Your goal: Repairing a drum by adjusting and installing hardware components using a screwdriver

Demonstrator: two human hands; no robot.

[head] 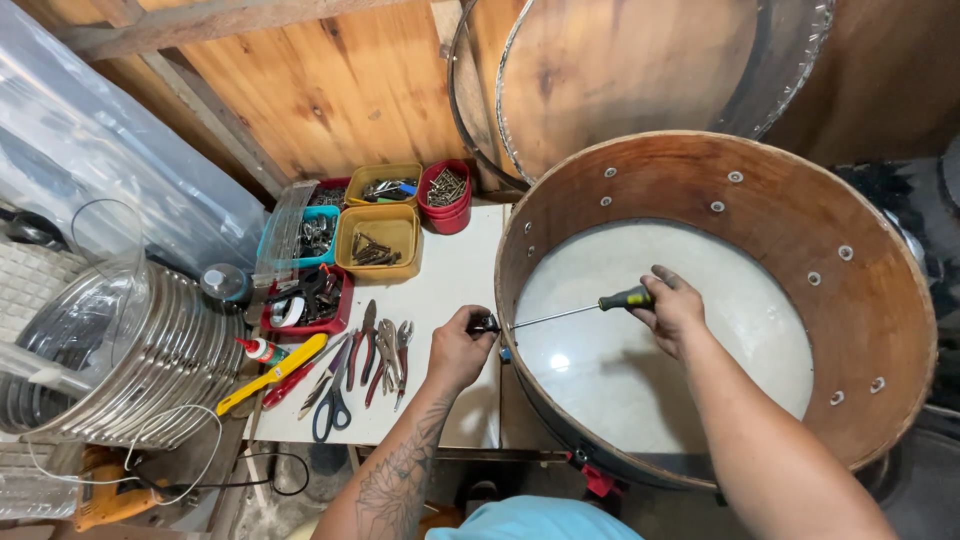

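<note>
A large round wooden drum shell [860, 300] lies open side up, its white skin showing at the bottom. My right hand [672, 308] is inside it, gripping a screwdriver [590, 308] by its black and yellow handle, the shaft pointing left at the shell's wall. My left hand [458, 345] is outside that wall, pinching a small dark metal fitting [486, 323] against the rim where the shaft tip meets it.
A white table [450, 280] holds pliers and scissors [350, 375], a yellow tool, and several tubs of screws [378, 238]. Stacked metal hoops [130, 350] stand at left, a yellow drill [105, 497] on the floor. More hoops lean on the wooden wall.
</note>
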